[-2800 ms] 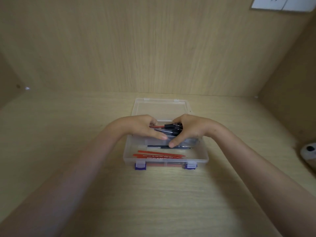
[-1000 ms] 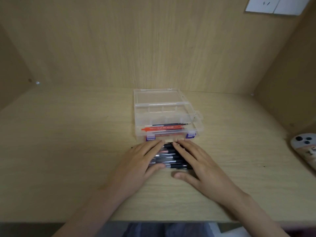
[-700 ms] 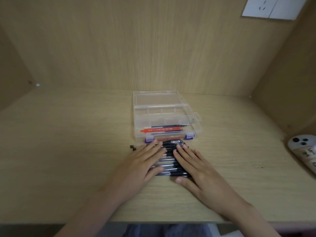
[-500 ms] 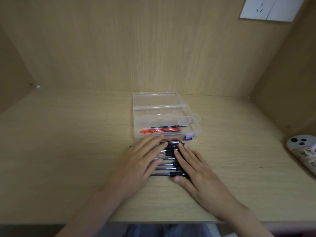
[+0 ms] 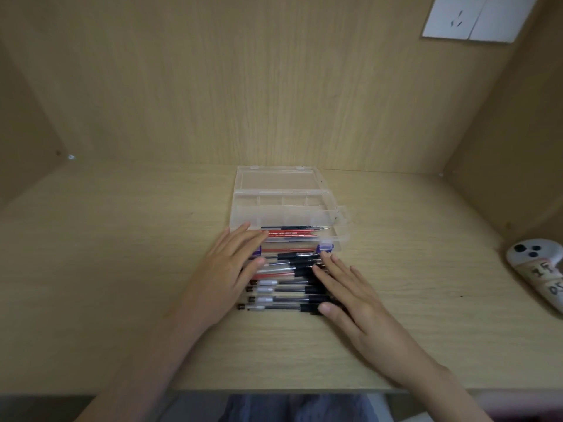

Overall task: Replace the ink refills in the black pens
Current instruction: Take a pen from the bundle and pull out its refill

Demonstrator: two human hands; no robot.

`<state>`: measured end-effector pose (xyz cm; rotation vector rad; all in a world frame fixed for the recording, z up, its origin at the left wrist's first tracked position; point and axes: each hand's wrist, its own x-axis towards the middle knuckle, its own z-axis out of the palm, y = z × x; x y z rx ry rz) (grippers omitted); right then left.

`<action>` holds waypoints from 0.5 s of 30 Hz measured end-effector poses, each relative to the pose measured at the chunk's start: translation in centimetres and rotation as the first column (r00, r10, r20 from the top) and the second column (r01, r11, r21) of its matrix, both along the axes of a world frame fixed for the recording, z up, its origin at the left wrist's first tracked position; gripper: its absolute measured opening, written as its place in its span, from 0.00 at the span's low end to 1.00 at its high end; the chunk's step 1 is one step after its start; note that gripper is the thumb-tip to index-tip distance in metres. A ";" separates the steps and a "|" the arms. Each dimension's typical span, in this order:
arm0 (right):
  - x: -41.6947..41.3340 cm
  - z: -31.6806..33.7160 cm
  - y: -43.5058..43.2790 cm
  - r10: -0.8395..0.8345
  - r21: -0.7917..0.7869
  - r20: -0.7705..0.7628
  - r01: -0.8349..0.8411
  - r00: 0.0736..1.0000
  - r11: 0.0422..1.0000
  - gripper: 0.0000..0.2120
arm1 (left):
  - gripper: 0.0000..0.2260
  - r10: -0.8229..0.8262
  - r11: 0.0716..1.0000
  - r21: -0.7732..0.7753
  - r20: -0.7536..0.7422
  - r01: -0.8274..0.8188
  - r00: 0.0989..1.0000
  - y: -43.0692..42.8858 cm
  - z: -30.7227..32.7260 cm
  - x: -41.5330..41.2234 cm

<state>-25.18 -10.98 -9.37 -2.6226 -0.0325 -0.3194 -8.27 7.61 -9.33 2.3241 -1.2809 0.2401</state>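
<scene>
Black pens [image 5: 286, 281]: laid side by side in a row on the wooden desk [image 5: 122, 269], just in front of the clear plastic case [image 5: 341, 220]; farthest pen up against the case's front edge, nearest pen level with the right thumb.
Pens relative to fingers: flanked by both hands; left ends partly under the left fingers [image 5: 246, 242], right ends under the right fingers [image 5: 335, 269]; middle stretch of the row uncovered between the hands.
Long axis: left to right across the view, parallel to the case's front wall.
Pointing: dark grip sections toward the right, small dark end caps toward the left; tips themselves hidden under the right hand.
Left hand [image 5: 227, 275]: flat, palm down, fingers spread and extended, resting on the left end of the row, fingertips reaching over the case's front-left corner; nothing gripped.
Right hand [image 5: 356, 303]: flat, palm down, fingers spread over the right ends of the pens, thumb against the nearest pen; nothing gripped.
Refills [image 5: 291, 234]: red ones and a dark one lying in the case's front compartment, also running left to right.
Case lid: swung open, lying flat behind the case.
Purple latch [image 5: 325, 247]: on the front wall, right side, just beyond the right fingertips.
Desk's right edge: white device [image 5: 539, 266] with dark round spots, well apart from the pens.
</scene>
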 end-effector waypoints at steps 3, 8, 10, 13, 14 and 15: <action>-0.5 0.1 -0.6 -0.064 0.085 0.122 0.054 0.990 0.995 0.25 | 0.26 -0.004 1.000 -0.006 -0.002 0.004 1.000 0.1 0.0 -0.1; -1.7 0.1 -1.2 -0.137 0.128 0.186 0.115 0.973 0.985 0.10 | 0.26 0.023 1.000 -0.011 0.013 -0.023 1.000 0.2 0.0 -0.3; -1.9 -0.3 -1.2 -0.152 0.146 0.161 0.128 0.975 0.981 0.09 | 0.25 0.027 0.999 -0.048 0.023 -0.026 0.999 0.1 0.4 -0.6; -1.7 -0.8 -1.2 -0.156 0.133 0.146 0.136 0.977 0.982 0.10 | 0.22 -0.061 0.990 -0.127 0.023 0.063 0.998 -0.6 1.5 -2.2; -1.5 -0.9 -1.1 -0.158 0.127 0.147 0.140 0.976 0.982 0.10 | 0.20 -0.103 0.984 -0.143 0.012 0.104 0.995 -1.0 1.7 -3.0; -1.3 -1.0 -1.0 -0.157 0.121 0.150 0.140 0.976 0.983 0.09 | 0.20 -0.144 0.978 -0.154 -0.004 0.142 0.990 -1.4 1.9 -3.9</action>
